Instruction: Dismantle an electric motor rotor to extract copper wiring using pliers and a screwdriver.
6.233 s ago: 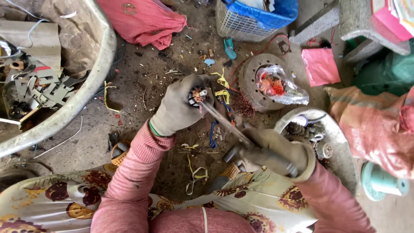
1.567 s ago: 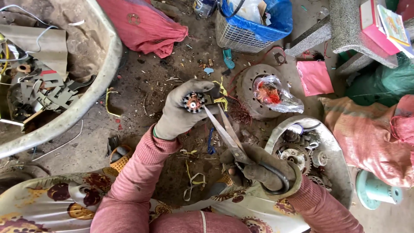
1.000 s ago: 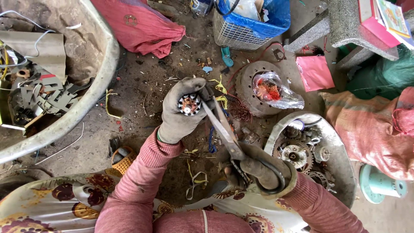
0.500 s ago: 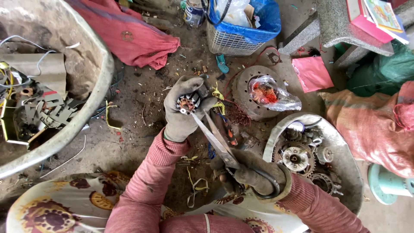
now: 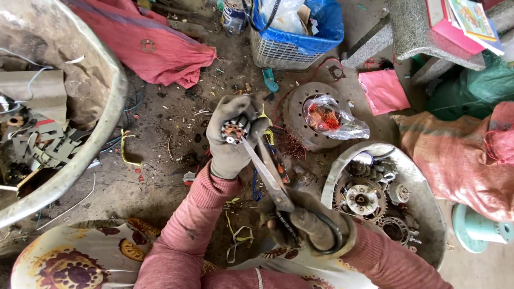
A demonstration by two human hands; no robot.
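Sitting over the dirt floor [image 5: 160, 134], I keep the grey basin [image 5: 428, 176] of motor parts just beside my right arm. My right hand [image 5: 310, 227] is closed through the handles of long scissors [image 5: 267, 171], blades angled up to the small copper-wound rotor [image 5: 234, 131], which my left hand [image 5: 231, 134] grips face-up, steady for cutting.
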